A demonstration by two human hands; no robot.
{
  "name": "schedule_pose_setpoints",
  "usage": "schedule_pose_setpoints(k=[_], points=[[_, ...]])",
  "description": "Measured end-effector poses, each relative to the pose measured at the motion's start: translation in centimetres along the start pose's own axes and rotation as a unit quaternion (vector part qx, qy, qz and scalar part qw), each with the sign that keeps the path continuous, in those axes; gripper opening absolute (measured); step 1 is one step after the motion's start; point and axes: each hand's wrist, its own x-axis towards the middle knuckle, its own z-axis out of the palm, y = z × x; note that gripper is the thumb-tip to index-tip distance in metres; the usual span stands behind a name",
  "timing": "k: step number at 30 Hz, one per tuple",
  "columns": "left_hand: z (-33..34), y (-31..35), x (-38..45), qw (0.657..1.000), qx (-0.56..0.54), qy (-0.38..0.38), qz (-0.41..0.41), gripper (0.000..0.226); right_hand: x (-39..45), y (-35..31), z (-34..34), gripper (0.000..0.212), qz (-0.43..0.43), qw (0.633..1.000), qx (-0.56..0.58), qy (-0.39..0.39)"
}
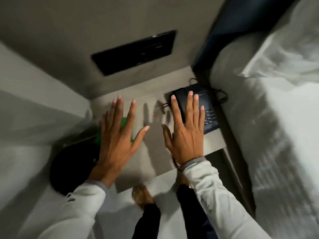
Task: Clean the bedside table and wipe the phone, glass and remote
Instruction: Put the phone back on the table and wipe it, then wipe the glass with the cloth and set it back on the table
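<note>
Both hands, left (117,135) and right (186,135), are spread flat and empty above the table (151,159). Rigid, corded phone (203,107) is best gripped by its sides.

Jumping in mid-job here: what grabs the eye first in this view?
Two open hands, fingers spread, held over the bedside table: the left hand partly hides something green, and the right hand overlaps the dark phone at the table's right, by the white bed. A black panel sits on the wall behind.
</note>
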Motion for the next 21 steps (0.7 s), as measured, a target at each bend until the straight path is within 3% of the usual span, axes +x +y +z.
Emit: schedule_pose_setpoints(k=[5,10,14,17,21], points=[[-2.4,14.3,7.7,0.968,0.031,0.086,0.233,0.072,-0.6,10.5,-8.3,0.077,0.156,0.971,-0.03,0.179],[-1.7,29.6,10.0,0.908,0.024,0.1,0.407,0.07,-4.3,21.9,-13.6,0.076,0.315,0.913,-0.051,0.253],[1.1,38.4,8.9,0.872,0.026,0.071,0.484,0.072,-8.1,29.3,-15.8,0.072,0.422,0.857,-0.056,0.291],[3.5,42.2,8.1,0.856,0.02,0.053,0.514,0.071,-10.0,34.1,-16.9,0.077,0.505,0.816,-0.045,0.278],[5.9,44.0,7.5,0.846,0.003,0.028,0.533,0.071,-9.7,38.6,-17.1,0.097,0.587,0.742,0.164,0.278]])
